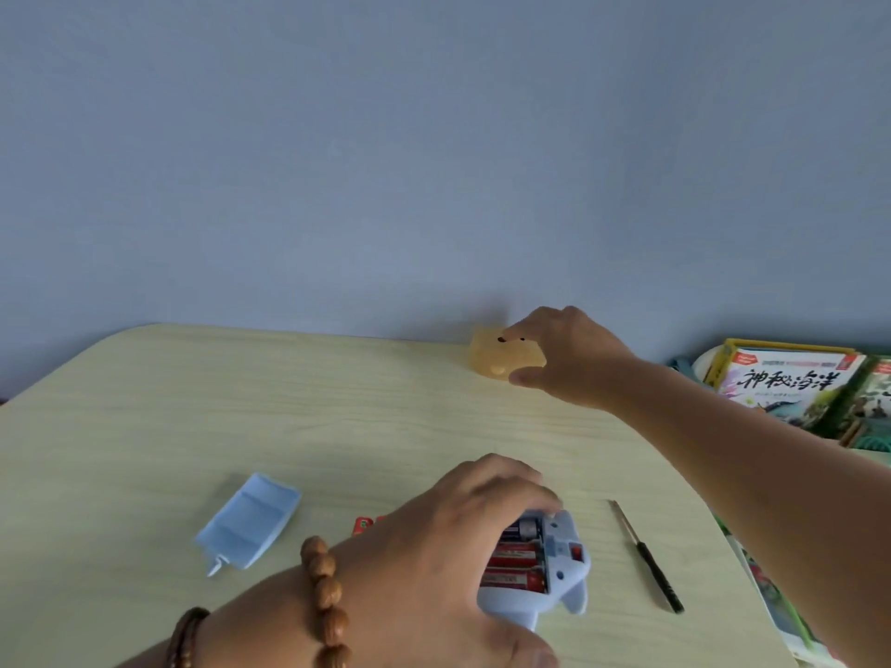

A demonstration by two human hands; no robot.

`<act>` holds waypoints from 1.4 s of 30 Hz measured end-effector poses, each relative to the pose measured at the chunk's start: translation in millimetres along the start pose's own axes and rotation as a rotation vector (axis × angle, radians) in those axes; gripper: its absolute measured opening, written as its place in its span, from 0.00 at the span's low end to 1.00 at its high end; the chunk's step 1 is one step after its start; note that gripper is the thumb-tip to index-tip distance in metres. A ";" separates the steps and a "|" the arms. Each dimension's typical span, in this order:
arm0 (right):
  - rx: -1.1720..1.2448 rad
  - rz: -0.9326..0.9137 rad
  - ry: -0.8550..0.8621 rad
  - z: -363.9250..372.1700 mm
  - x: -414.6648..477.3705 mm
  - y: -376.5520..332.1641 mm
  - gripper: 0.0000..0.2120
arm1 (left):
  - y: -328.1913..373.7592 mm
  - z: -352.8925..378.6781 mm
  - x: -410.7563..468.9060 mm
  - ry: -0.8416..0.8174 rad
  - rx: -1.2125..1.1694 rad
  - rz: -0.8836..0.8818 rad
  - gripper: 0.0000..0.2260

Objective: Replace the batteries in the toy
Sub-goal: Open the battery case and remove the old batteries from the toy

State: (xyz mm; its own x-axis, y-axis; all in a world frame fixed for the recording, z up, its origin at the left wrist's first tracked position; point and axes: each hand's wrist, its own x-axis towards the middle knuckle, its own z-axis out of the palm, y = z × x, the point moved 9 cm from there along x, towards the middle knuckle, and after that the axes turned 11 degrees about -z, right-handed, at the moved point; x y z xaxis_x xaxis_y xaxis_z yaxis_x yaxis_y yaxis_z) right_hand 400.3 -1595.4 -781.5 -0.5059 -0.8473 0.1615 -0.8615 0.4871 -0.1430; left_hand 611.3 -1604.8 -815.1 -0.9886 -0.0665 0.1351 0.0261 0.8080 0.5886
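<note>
A light blue toy (561, 578) lies upside down near the table's front edge, its battery bay open with three red batteries (518, 556) inside. My left hand (453, 537) grips the toy from the left, fingers curled over the bay's far end. The toy's blue battery cover (248, 520) lies loose to the left. A red battery (362, 524) peeks out on the table behind my left hand. My right hand (564, 361) is stretched to the far edge of the table, fingers and thumb around a small yellow box (496, 361); whether they grip it is unclear.
A thin black screwdriver (648, 556) lies to the right of the toy. Picture books (790, 383) are stacked off the table's right side, more along the right edge. A blue-grey wall rises behind the pale wooden table (337, 402).
</note>
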 end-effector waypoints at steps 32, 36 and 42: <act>0.274 -0.115 0.116 -14.9 -77.9 -41.2 0.29 | 21.4 -47.5 4.5 -0.027 -0.022 0.003 0.36; 0.424 -0.129 0.163 -43.3 -80.4 -44.6 0.29 | -22.5 -96.6 13.1 0.321 -0.270 -0.183 0.42; 0.478 -0.330 0.074 -59.5 -78.3 -85.4 0.29 | -43.2 -67.9 28.7 0.028 -0.734 -0.318 0.37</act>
State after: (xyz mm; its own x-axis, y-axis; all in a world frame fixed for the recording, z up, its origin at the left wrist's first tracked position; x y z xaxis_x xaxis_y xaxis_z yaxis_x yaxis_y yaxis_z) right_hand 510.9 -1558.1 -723.9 -0.2307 -0.9126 0.3376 -0.8679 0.0361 -0.4954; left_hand 591.8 -1681.3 -782.5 -0.9612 -0.2518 -0.1127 -0.1555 0.1572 0.9752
